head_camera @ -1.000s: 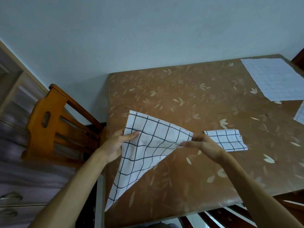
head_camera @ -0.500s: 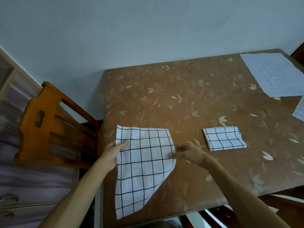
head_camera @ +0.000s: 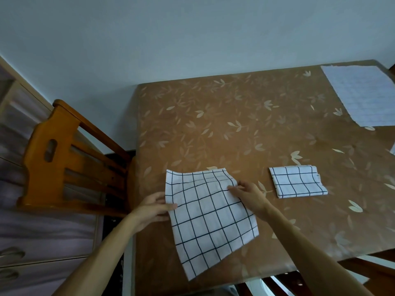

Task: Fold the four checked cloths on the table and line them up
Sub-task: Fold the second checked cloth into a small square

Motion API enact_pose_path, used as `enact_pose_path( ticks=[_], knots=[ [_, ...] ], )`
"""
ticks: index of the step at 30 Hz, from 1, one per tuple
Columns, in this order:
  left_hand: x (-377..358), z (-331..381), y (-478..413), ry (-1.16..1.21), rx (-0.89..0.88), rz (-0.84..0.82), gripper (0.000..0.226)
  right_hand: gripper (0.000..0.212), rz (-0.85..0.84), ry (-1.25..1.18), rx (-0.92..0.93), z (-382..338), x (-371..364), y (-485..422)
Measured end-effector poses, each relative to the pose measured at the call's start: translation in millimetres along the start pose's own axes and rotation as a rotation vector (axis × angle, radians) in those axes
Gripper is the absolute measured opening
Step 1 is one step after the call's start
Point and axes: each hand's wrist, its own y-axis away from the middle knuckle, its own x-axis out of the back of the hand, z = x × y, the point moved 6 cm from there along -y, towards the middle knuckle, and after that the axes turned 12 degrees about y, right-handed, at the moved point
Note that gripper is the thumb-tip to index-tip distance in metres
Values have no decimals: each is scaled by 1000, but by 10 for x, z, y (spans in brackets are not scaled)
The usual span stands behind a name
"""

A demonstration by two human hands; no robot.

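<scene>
Cloth [head_camera: 210,221]: soft white checked fabric, half-folded, lying flat at the desk's [head_camera: 235,129] near-left edge.
Left hand [head_camera: 152,210]: grip pinching the cloth's left edge.
Right hand [head_camera: 250,196]: fingers flat, pressing its right edge.
Folded cloth [head_camera: 298,181]: small rectangle, sitting apart rightward.
Open room: glossy leaf-patterned surface lying bare behind.
</scene>
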Motion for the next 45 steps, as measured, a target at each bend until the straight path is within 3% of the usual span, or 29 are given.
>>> enact_pose_path(
  ticks=[6,10,14,17,25,32,36,41,45],
  knots=[
    [66,-47,-106,42,-85,106,65,35,-81,-31,39,18,-72,4],
    [67,130,-55,17,-280,143,74,65,-18,36,163,-75,-30,63],
    [16,367,42,-131,-440,53,62,46,-7,185,305,-276,26,119],
    [39,505,65,-284,-506,34,51,39,61,216,312,-378,140,101],
    [197,754,102,-409,-669,209,33,27,138,248,330,-486,327,83],
    [153,959,209,-627,-897,258,15,8,256,481,409,-542,411,109],
    [128,1069,231,-552,-817,170,14,22,319,517,435,-536,470,101],
    [17,1060,257,-224,-657,59,19,49,181,196,394,-637,443,209],
    [130,748,30,-58,-496,171,26,40,-63,-9,266,-459,264,147]
  ],
)
